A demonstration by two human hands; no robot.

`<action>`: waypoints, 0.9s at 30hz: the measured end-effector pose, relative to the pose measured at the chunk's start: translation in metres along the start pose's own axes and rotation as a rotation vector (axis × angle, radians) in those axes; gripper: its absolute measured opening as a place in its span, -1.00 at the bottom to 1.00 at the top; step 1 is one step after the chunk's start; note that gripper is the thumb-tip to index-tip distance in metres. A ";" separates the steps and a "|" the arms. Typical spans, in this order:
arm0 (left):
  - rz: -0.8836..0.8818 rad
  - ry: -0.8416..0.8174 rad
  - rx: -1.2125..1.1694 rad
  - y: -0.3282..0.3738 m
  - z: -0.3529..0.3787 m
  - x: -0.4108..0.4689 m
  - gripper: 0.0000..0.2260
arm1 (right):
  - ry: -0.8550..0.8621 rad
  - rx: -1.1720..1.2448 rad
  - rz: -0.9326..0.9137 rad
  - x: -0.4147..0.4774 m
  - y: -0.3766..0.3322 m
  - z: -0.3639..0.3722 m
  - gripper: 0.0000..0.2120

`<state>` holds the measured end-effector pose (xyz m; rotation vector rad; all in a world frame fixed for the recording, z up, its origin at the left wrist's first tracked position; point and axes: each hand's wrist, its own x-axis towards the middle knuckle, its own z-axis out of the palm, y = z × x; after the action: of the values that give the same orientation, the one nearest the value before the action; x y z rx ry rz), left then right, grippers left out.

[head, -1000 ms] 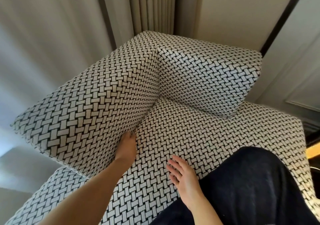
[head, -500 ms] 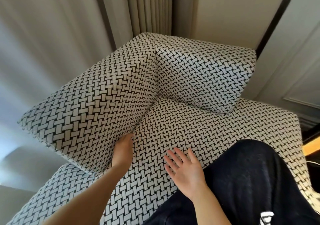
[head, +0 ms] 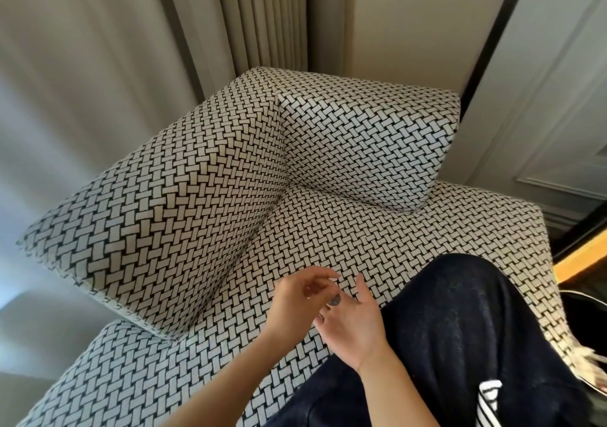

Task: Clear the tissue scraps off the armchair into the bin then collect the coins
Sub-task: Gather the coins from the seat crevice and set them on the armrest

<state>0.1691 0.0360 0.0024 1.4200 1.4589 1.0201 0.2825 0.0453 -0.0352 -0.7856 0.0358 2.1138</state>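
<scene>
We see the armchair, a blocky, square-edged piece upholstered in a coarse black-and-white basket-weave fabric; its thick arm cushion stands at the left, its back cushion behind, and the flat seat runs between them. Above the front of the seat, the left hand curls its fingers inward, pinched toward a small, round, grey coin, which sits between the two hands at the fingertips. The right hand lies palm-up just beside it, fingers loosely spread, touching the left hand near the coin; which hand bears the coin we cannot tell. No tissue scraps or bin show on the visible upholstery. A knee in dark, soft-knit trousers, with white stripes low on the leg, rests on the seat and hides its front right part. Behind the armchair hang pale, vertically pleated curtains; to the right stand a cream wall with a dark vertical strip and moulded panelling. A yellow-edged object appears at the right margin.
</scene>
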 end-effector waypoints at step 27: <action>-0.015 -0.050 0.180 -0.019 -0.003 0.003 -0.88 | 0.025 -0.073 0.071 0.000 0.003 0.006 -0.30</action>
<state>0.1601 0.0389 -0.0144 1.5483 1.5533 0.8551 0.2769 0.0455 -0.0309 -0.8649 -0.0003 2.1824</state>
